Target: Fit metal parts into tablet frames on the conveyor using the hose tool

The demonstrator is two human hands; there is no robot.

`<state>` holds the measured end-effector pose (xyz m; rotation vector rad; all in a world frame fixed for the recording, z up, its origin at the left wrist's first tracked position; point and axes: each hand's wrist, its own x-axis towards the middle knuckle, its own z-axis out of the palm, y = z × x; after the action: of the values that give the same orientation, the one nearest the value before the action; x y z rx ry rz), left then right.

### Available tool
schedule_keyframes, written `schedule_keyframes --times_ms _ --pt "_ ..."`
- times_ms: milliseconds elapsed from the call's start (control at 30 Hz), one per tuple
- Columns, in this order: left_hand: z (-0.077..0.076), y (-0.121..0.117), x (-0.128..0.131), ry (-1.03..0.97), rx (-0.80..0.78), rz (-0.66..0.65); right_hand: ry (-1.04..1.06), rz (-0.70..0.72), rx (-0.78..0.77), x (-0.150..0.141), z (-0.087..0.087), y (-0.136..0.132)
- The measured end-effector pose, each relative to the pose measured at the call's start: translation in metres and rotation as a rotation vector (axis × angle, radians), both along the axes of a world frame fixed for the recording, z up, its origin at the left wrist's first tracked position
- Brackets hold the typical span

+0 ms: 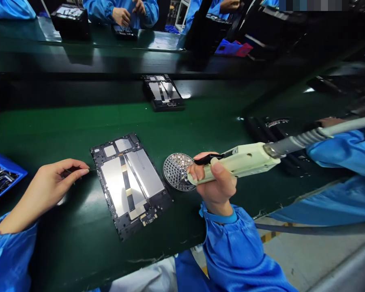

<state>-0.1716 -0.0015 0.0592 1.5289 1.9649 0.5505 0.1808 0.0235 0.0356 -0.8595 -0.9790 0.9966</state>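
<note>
A tablet with its back off [130,178] lies on the green bench in front of me, its silver battery and ribbon cables exposed. My left hand [61,176] is beside the tablet's left edge, thumb and forefinger pinched together. Something thin seems to show at those fingertips, too small to name. My right hand [217,182] is wrapped round a pale electric screwdriver [246,160] with a black lever. The driver's front end points left, over a round perforated metal screw plate [174,172] to the right of the tablet. Its tip is partly hidden by my fingers.
A blue bin [6,176] of small dark parts stands at the left. Farther back, a stack of tablet bodies [164,93] sits on the bench [79,117]. The driver's grey cable [346,125] runs right, near a co-worker's blue sleeve [343,152]. Another person's hands [121,17] work across the bench.
</note>
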Motion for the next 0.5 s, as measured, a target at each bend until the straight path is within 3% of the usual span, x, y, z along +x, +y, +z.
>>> schedule_keyframes --times_ms 300,500 --pt "0.008 0.008 0.002 0.003 0.094 0.148 0.009 -0.033 -0.045 -0.002 0.0 -0.001" --pt "-0.003 0.028 0.007 -0.181 0.138 0.162 0.008 -0.001 -0.068 -0.001 0.002 0.0"
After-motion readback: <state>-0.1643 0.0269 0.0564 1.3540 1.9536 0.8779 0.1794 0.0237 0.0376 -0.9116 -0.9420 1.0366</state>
